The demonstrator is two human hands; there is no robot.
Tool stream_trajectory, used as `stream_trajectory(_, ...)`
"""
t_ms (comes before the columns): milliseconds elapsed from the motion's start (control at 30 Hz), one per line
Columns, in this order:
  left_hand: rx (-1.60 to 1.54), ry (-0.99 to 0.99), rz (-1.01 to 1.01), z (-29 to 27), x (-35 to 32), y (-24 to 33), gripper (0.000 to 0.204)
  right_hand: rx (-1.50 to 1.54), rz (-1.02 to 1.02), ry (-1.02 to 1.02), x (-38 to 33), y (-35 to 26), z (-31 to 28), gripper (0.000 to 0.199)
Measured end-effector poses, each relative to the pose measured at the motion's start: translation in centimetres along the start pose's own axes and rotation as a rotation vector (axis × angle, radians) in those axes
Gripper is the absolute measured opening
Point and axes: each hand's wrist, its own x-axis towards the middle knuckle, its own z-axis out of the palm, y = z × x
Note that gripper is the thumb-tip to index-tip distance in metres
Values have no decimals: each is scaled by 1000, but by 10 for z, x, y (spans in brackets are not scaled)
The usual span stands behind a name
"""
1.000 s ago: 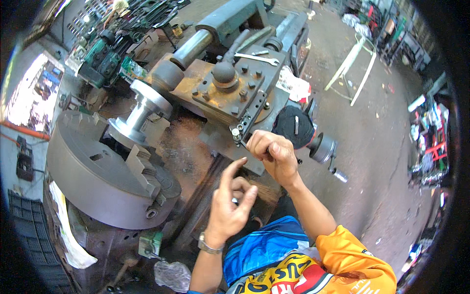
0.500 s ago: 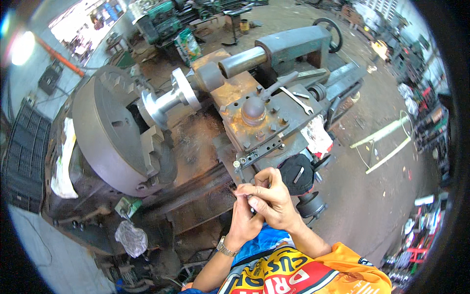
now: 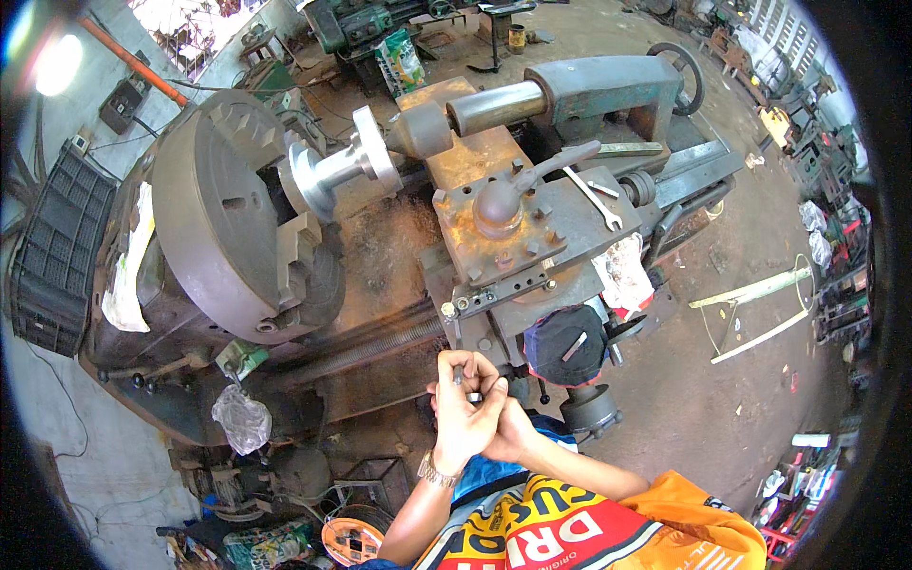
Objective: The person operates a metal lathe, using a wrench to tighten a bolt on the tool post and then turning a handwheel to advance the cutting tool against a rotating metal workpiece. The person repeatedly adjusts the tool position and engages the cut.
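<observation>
My left hand (image 3: 464, 423), with a metal watch at its wrist, is curled shut on a small dark metal piece (image 3: 459, 374) whose kind I cannot make out. My right hand (image 3: 514, 433) presses against it from behind and to the right; most of its fingers are hidden, so its grip cannot be told. Both hands are in front of a lathe's tool post (image 3: 497, 211). A shiny flanged metal workpiece (image 3: 334, 171) sits between the big chuck (image 3: 214, 233) and the tailstock centre (image 3: 423, 131).
An open-ended wrench (image 3: 594, 198) lies on the carriage beside a white rag (image 3: 624, 273). Right of my hands, a black cap (image 3: 567, 344) rests near the handwheels. A plastic-wrapped lever (image 3: 242, 418) juts out at the left. A pale frame (image 3: 755, 285) lies on the floor.
My hands have moved slightly down. The left hand has turned and now covers much of the right, which was in front before. The view has shifted a little.
</observation>
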Motion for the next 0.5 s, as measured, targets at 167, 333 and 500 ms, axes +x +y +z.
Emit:
stream_trajectory(167,14,1,0,-3,2,-2,33,183,-106,-227,-9,-9,14,45)
stream_trajectory(333,63,15,39,-3,3,-9,30,240,-111,-298,-19,-21,38,44)
stream_trajectory(500,-63,36,77,2,6,-9,25,-61,-212,108,-23,-34,42,38)
